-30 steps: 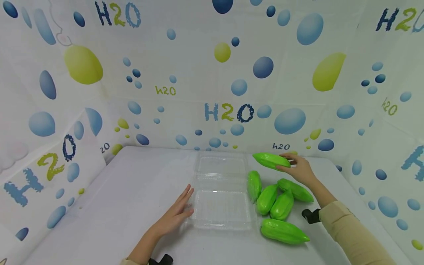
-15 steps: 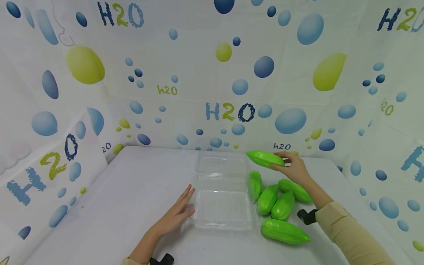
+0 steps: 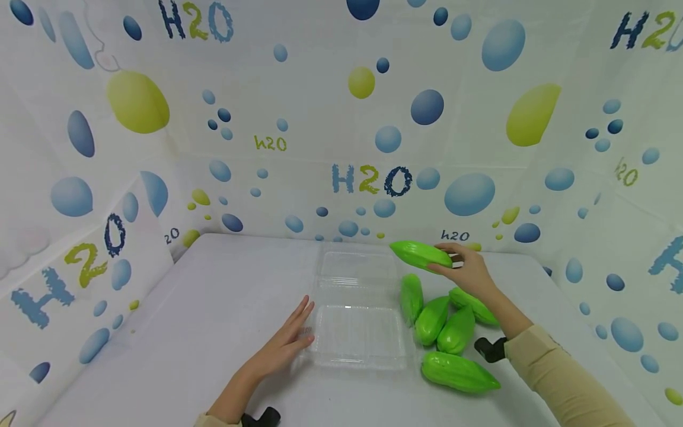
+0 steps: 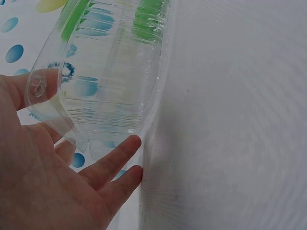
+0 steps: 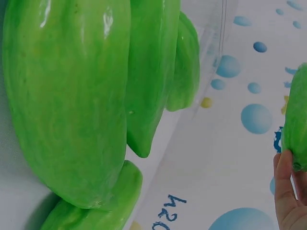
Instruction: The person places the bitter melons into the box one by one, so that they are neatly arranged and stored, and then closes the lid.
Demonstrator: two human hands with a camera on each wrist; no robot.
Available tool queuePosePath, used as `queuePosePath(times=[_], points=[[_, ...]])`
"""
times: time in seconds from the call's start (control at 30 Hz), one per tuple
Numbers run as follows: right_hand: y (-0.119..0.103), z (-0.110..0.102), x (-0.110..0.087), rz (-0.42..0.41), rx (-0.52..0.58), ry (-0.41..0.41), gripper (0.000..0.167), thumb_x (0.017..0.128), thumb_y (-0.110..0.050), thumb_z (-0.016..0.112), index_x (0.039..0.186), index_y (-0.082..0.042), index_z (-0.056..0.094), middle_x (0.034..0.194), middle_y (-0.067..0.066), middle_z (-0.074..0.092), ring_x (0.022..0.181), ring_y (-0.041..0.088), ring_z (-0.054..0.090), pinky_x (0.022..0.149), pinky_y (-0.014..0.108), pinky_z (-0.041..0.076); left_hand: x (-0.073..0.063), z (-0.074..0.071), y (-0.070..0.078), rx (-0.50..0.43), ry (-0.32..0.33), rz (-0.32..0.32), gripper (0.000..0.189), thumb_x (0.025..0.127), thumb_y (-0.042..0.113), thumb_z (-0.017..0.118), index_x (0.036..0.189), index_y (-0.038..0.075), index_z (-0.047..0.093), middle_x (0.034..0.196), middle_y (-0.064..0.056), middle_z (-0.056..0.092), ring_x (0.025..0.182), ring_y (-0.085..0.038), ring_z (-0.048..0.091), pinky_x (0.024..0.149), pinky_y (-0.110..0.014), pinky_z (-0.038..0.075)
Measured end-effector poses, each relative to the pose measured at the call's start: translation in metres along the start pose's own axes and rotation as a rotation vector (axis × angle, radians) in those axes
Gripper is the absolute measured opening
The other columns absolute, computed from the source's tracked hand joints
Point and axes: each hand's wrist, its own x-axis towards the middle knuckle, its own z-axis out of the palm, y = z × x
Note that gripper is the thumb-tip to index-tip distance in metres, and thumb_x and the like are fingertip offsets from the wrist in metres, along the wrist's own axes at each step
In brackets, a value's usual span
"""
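A glossy, ridged green papaya (image 3: 418,254) with a pointed end is raised above the far right of the table. My right hand (image 3: 469,273) pinches its blunt end between thumb and fingers, and its tip points left toward the box lid. In the right wrist view, the held papaya (image 5: 298,120) is cut by the right edge. A clear plastic clamshell box (image 3: 358,360) lies unfolded in the middle, lid at the back, nothing inside it. Against its left side rests my left hand (image 3: 277,350), fingers extended. In the left wrist view, fingers touch the box's rim (image 4: 64,108).
Several more green papayas (image 3: 431,321) lie clustered right of the box, one papaya (image 3: 459,372) apart at the front. Behind the white table (image 3: 213,296) hangs a sheet printed with bubbles (image 3: 469,194). A black wrist mount (image 3: 491,350) sits under the right sleeve.
My right hand has carried the papaya left and slightly up, toward the box lid. My left hand has stayed at the box's side.
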Motion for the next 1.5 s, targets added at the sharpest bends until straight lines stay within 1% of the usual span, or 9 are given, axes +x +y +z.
queuePosePath(times=[0.13, 0.23, 0.4, 0.63, 0.8, 1.03, 1.2, 1.5], points=[[-0.003, 0.002, 0.000, 0.001, -0.003, -0.007, 0.047, 0.080, -0.030, 0.071, 0.120, -0.010, 0.058, 0.111, 0.012, 0.059, 0.092, 0.029, 0.057, 0.068, 0.036, 0.050, 0.000, 0.000, -0.001, 0.008, 0.002, 0.005, 0.063, 0.094, 0.012, 0.049, 0.146, 0.003, 0.015, 0.153, -0.010, -0.001, 0.138, -0.030, 0.000, 0.104, -0.056, 0.020], [-0.005, 0.003, 0.000, -0.014, -0.002, -0.009, 0.046, 0.081, -0.028, 0.071, 0.120, -0.009, 0.058, 0.111, 0.014, 0.059, 0.092, 0.031, 0.057, 0.068, 0.035, 0.050, 0.000, 0.000, -0.001, 0.013, 0.003, 0.009, 0.063, 0.094, 0.013, 0.049, 0.146, 0.003, 0.015, 0.153, -0.011, -0.001, 0.138, -0.030, -0.001, 0.104, -0.056, 0.019], [-0.011, 0.007, 0.001, -0.023, 0.007, -0.017, 0.046, 0.080, -0.028, 0.072, 0.120, -0.009, 0.059, 0.111, 0.012, 0.060, 0.091, 0.029, 0.057, 0.070, 0.036, 0.050, 0.000, 0.000, -0.002, 0.015, 0.008, 0.013, 0.062, 0.094, 0.012, 0.048, 0.146, 0.006, 0.014, 0.153, -0.011, -0.001, 0.138, -0.030, -0.001, 0.104, -0.056, 0.019], [-0.021, 0.011, 0.000, -0.033, 0.005, -0.024, 0.047, 0.079, -0.027, 0.072, 0.120, -0.008, 0.058, 0.114, 0.011, 0.060, 0.092, 0.028, 0.057, 0.073, 0.037, 0.049, 0.000, 0.000, 0.001, 0.015, 0.006, 0.013, 0.062, 0.093, 0.010, 0.049, 0.145, 0.002, 0.016, 0.152, -0.013, 0.000, 0.138, -0.031, -0.001, 0.104, -0.056, 0.020], [-0.025, 0.016, 0.000, -0.041, 0.003, -0.027, 0.047, 0.079, -0.029, 0.072, 0.120, -0.008, 0.059, 0.113, 0.011, 0.059, 0.090, 0.027, 0.058, 0.072, 0.035, 0.050, -0.001, 0.000, 0.002, 0.008, 0.003, 0.003, 0.063, 0.093, 0.012, 0.049, 0.145, 0.002, 0.015, 0.153, -0.012, -0.001, 0.138, -0.030, -0.001, 0.104, -0.056, 0.019], [-0.030, 0.020, -0.001, -0.044, 0.043, -0.037, 0.047, 0.078, -0.029, 0.073, 0.119, -0.010, 0.059, 0.113, 0.009, 0.060, 0.090, 0.026, 0.058, 0.070, 0.033, 0.050, 0.000, 0.000, -0.002, 0.011, -0.001, 0.009, 0.063, 0.094, 0.015, 0.049, 0.146, 0.003, 0.014, 0.153, -0.010, -0.002, 0.138, -0.030, -0.002, 0.104, -0.056, 0.019], [-0.032, 0.024, -0.002, -0.074, 0.039, -0.041, 0.047, 0.078, -0.028, 0.074, 0.118, -0.010, 0.060, 0.112, 0.009, 0.061, 0.088, 0.023, 0.059, 0.070, 0.032, 0.050, 0.000, 0.000, -0.003, 0.008, -0.003, 0.007, 0.064, 0.094, 0.019, 0.049, 0.146, 0.003, 0.014, 0.153, -0.009, -0.002, 0.138, -0.030, -0.002, 0.104, -0.056, 0.018], [-0.040, 0.030, -0.005, -0.081, 0.060, -0.041, 0.045, 0.077, -0.027, 0.074, 0.117, -0.010, 0.060, 0.110, 0.008, 0.061, 0.086, 0.024, 0.059, 0.069, 0.031, 0.051, 0.000, -0.001, -0.004, 0.005, -0.003, 0.004, 0.064, 0.094, 0.017, 0.049, 0.146, 0.005, 0.014, 0.153, -0.008, -0.002, 0.138, -0.029, -0.002, 0.105, -0.055, 0.018]])
